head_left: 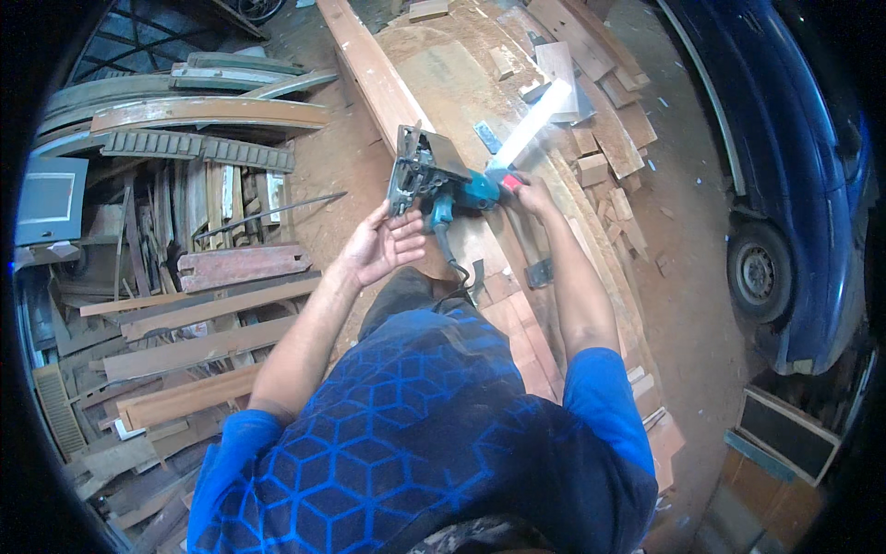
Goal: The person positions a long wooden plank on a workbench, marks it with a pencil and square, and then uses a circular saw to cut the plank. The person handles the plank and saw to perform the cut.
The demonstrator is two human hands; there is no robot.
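A teal circular saw (473,189) lies tipped over on the boards in front of me, its dark metal base plate (406,180) facing up and left. My left hand (388,245) is just below that plate, palm up with fingers stretched out. Its thumb side is at the plate's lower edge; I cannot tell if it touches. On the other side of the saw, my right hand (531,196) is closed on a small red object (510,182). A bright, glaring strip (535,125) runs up and right from there; whether it joins the red object is unclear.
A long plank (374,69) extends away beyond the saw. Offcuts (592,170) and stacked boards (614,138) line the right side of the dusty work surface. Piled timber (217,351) fills the left. A blue vehicle (803,185) stands at far right.
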